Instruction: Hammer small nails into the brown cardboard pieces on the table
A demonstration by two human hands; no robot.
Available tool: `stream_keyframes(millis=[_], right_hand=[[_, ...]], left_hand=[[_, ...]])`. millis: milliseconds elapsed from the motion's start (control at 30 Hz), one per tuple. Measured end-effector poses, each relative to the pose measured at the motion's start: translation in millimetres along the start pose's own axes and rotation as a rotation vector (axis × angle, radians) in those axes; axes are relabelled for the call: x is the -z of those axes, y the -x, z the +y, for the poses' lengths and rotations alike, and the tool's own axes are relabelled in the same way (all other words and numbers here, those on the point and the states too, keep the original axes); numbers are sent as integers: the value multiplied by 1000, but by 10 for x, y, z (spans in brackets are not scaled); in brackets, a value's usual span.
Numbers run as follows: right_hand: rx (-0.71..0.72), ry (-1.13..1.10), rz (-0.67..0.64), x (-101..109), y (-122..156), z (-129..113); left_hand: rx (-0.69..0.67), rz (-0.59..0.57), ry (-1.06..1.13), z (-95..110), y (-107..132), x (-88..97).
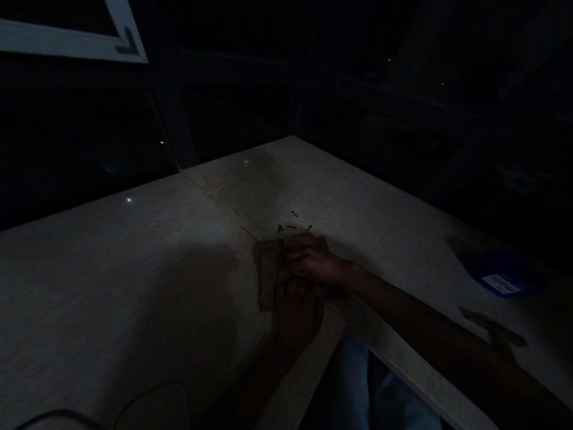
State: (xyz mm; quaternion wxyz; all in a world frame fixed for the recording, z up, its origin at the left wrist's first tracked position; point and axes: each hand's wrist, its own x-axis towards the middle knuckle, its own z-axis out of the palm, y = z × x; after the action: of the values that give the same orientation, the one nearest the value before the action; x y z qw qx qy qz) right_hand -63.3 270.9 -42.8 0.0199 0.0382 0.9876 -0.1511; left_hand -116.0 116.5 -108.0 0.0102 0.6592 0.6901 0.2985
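Two hands (298, 318) (317, 264) touch brown pieces (267, 271), fingers' grip unclear; a blue tub's (504, 263) label (502, 284) is illegible.

Yr brown board (268, 277), w/ dark lines on its L side, lies flat on the tabletop (176, 218), partly hidden.

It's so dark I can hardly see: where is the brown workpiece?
In the head view, the brown workpiece lies just below centre on the tabletop, partly covered by the left hand and right hand, small dark fasteners beyond its far edge.
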Motion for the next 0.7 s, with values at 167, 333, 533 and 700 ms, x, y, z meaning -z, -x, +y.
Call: stream_keyframes(millis=[167, 333, 533, 700], right_hand=[[152, -56, -21, 94, 25, -47], [-125, -107, 234, 139, -79, 48], [-749, -524, 624, 71, -422, 530], [-814, -571, 657, -53, -471, 756]], left_hand=[[15, -33, 8, -5, -15, 2], [29, -30, 30, -8, -4, 5], [9, 13, 21, -23, 7, -26], [2, 16, 15, -30, 8, -21]])
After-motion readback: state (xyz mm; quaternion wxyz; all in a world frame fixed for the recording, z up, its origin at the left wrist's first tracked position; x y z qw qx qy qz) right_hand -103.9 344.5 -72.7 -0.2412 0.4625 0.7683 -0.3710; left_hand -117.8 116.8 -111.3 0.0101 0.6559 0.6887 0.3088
